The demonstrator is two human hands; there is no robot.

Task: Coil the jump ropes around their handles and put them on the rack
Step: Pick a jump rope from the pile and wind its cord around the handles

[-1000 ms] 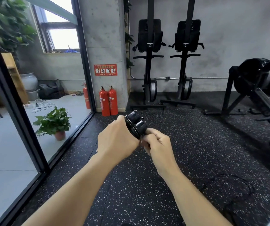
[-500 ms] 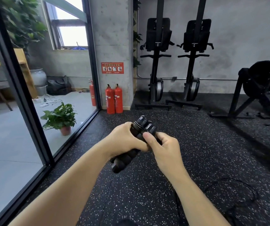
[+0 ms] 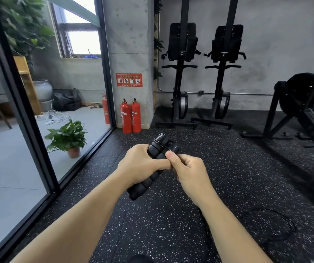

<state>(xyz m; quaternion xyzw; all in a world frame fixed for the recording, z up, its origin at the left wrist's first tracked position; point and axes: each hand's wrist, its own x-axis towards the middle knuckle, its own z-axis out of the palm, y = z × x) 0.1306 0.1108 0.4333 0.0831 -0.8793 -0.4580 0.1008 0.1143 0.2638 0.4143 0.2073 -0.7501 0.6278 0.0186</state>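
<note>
Two black ribbed jump rope handles are held side by side in front of me, tilted, top ends pointing away. A few turns of thin black rope circle their upper part. My left hand grips the handles around the middle. My right hand pinches the rope against the handles with thumb and fingers. The loose rope trails down behind my right forearm and lies in a loop on the floor at the lower right. No rack is in view.
Black speckled rubber floor all around. A glass wall with a black frame runs along the left. Two red fire extinguishers stand by a concrete pillar. Two upright machines stand at the back wall, another machine at right.
The handles have tilted from end-on to lengthwise, so their lower ends now show below my left hand. My right hand moved slightly along the handles with the rope. The view shifted a little.
</note>
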